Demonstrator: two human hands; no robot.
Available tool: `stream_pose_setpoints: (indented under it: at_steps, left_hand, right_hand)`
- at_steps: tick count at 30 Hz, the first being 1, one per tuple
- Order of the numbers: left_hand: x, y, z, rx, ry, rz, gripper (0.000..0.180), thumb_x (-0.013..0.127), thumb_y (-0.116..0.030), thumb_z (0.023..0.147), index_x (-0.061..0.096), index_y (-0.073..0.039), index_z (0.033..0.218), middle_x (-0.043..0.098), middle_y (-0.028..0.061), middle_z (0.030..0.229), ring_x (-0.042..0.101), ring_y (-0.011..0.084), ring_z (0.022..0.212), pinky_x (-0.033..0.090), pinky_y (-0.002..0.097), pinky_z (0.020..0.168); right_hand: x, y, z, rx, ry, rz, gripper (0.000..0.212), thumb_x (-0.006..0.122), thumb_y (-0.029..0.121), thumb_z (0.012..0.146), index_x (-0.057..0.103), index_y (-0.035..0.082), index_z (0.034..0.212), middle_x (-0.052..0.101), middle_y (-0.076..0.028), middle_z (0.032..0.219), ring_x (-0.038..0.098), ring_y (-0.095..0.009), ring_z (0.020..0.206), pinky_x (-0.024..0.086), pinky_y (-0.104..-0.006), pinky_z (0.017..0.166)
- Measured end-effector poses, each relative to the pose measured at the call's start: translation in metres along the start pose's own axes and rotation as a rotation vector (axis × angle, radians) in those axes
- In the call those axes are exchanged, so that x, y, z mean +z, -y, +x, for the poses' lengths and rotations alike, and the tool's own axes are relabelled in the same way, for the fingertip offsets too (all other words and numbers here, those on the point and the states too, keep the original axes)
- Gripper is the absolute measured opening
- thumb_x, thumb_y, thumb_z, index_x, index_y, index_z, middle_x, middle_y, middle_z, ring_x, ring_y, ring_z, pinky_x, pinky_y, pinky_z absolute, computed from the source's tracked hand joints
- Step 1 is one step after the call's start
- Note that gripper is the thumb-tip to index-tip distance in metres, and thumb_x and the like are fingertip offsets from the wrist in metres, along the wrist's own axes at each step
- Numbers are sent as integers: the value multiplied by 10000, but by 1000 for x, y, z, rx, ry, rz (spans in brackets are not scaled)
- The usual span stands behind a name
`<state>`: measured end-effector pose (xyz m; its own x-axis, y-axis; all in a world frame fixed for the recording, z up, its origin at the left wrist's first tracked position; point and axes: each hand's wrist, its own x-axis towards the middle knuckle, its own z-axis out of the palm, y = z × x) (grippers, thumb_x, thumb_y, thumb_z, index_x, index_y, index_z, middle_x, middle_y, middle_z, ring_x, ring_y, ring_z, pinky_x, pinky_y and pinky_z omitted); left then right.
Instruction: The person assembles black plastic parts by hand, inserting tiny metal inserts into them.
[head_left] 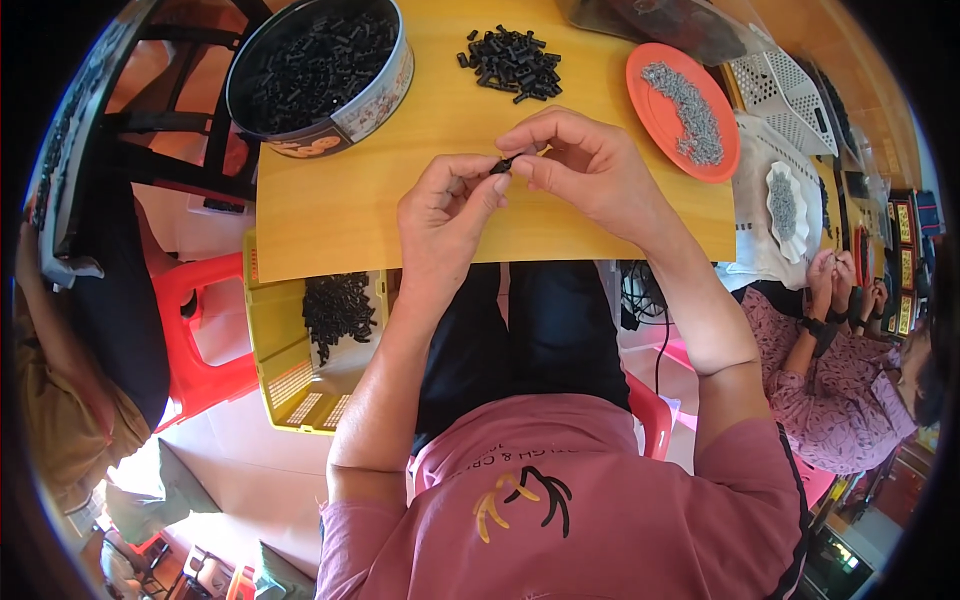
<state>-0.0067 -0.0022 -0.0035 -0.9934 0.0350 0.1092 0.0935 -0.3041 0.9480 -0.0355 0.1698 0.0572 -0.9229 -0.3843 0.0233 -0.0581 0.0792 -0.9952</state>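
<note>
Over the yellow tabletop [330, 215], my left hand [447, 205] pinches a small black plastic part [503, 165] between thumb and fingertips. From the right, my right hand [585, 165] closes thumb and forefinger at the same part's end; whether it also holds a tiny piece there is too small to tell. Beyond my hands lies a loose pile of small black parts [512, 65]. A round tin [375, 118] full of similar black parts stands at the back left. At the back right, a red-orange plate [640, 85] carries many small grey metal pieces, likely screws.
Below the table's left edge, a yellow crate [275, 355] holds more black parts. A white perforated basket [785, 95] and a white scalloped dish [800, 245] of grey pieces are at right. Another person sits at right, one at left by a red stool [205, 385].
</note>
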Motion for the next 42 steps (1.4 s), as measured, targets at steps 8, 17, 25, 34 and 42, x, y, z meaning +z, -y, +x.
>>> stream_pose_setpoints:
  at_steps: [8, 17, 25, 34, 42]
  left_hand:
    - [-1, 11, -1, 55, -18, 102, 103, 693, 23, 869, 646, 14, 960, 651, 25, 868, 596, 68, 767, 494, 212, 697]
    - [0, 4, 0, 38, 11, 187, 86, 697, -1, 868, 655, 12, 942, 658, 34, 849, 605, 76, 759, 494, 222, 699]
    - [-6, -25, 0, -251, 146, 31, 121, 691, -39, 890, 673, 26, 990, 664, 31, 856, 626, 91, 760, 501, 236, 698]
    - [12, -29, -5, 261, -2, 554, 134, 723, -6, 820, 693, 14, 949, 652, 80, 838, 633, 134, 716, 500, 260, 670]
    - [16, -28, -6, 94, -7, 203, 145, 727, -6, 829, 712, 4, 973, 655, 62, 863, 623, 121, 743, 499, 251, 688]
  right_hand:
    - [3, 6, 0, -197, -29, -387, 168, 630, -6, 843, 679, -2, 1004, 656, -81, 907, 649, -159, 762, 510, -287, 689]
    - [0, 15, 1, -223, 27, -584, 151, 634, -18, 826, 678, -7, 970, 650, -114, 871, 656, -210, 752, 514, -308, 674]
    - [-3, 23, -2, -372, 100, -577, 146, 645, -9, 836, 683, 13, 975, 651, -92, 858, 646, -213, 760, 497, -309, 678]
    - [0, 19, -11, -245, -51, -460, 165, 659, 7, 853, 679, -7, 1016, 671, -80, 892, 652, -153, 802, 520, -265, 722]
    - [-11, 15, -28, -172, -57, -137, 214, 645, 93, 926, 660, 6, 1122, 667, -43, 1003, 610, -100, 867, 507, -242, 732]
